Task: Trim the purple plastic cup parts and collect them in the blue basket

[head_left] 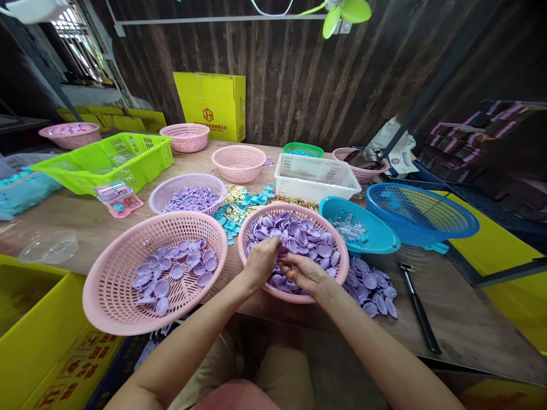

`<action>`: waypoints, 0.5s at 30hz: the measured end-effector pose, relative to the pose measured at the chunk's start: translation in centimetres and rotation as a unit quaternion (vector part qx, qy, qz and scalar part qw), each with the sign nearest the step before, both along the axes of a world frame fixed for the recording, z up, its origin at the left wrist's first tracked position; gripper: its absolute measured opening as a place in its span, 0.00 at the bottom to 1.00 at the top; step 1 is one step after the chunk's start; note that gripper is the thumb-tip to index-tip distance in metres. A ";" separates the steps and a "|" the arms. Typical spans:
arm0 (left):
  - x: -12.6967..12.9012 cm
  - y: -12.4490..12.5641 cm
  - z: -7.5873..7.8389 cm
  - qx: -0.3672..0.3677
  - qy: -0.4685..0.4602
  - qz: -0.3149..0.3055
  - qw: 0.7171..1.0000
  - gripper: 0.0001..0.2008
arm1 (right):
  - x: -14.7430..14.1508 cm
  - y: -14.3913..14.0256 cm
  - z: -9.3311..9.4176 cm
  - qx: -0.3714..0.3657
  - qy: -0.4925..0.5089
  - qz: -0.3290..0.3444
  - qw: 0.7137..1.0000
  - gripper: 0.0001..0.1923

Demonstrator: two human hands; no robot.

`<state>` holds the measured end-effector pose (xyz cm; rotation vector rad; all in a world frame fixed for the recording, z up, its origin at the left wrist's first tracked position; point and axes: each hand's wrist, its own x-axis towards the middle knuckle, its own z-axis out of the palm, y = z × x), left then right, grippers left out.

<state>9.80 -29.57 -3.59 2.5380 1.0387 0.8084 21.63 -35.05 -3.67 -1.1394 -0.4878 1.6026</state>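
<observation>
Head view: I work over a well-filled pink basket (294, 298) at the near edge of the worktop (461, 319). My left grip (267, 259) pinches a small purple piece (282, 250) just above the heap of purple shells (314, 228); my right grip (299, 272) curls in beside it, though whether those fingertips clasp it too, I cannot tell. Close finger work like this, in my judgement, asks for a light hold on the piece's rim, one side steady while the other turns, and wrists low so that a slip lands among the shells. A loose pile (372, 289) of the same lies to the right. A sparser pink basket (102, 285) stands to the left; its rim, seemingly past the worktop's edge, calls for a careful elbow.
</observation>
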 end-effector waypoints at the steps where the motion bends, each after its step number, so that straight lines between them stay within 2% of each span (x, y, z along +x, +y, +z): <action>1: -0.1 0.2 0.1 -0.029 -0.019 0.023 0.999 0.10 | 0.1 -0.3 0.2 -0.010 -0.002 0.004 1.000 0.09; 5: -0.5 0.9 1.0 -0.097 -0.107 0.073 0.987 0.08 | 0.9 -1.3 1.0 -0.021 -0.049 -0.011 0.999 0.06; 7: -0.7 0.9 1.4 -0.154 -0.184 0.060 0.969 0.09 | 1.1 -1.7 1.2 0.012 -0.088 -0.035 0.995 0.04; 8: -0.7 0.7 1.6 -0.209 -0.227 0.040 0.950 0.12 | 1.2 -1.9 1.3 0.031 -0.111 -0.049 0.992 0.06; 10: -0.6 -0.1 1.9 -0.353 -0.301 -0.008 0.886 0.19 | 1.2 -2.2 1.6 0.068 -0.163 -0.087 0.980 0.12; 12: -0.5 -1.2 2.1 -0.485 -0.344 -0.049 0.802 0.25 | 0.8 -2.5 2.1 0.101 -0.218 -0.123 0.963 0.16; 13: -0.5 -1.8 2.2 -0.532 -0.358 -0.061 0.765 0.26 | 0.6 -2.6 2.4 0.114 -0.244 -0.136 0.953 0.17; 15: -0.6 -2.8 2.2 -0.585 -0.380 -0.075 0.712 0.22 | 0.0 -2.9 3.0 0.137 -0.291 -0.144 0.936 0.16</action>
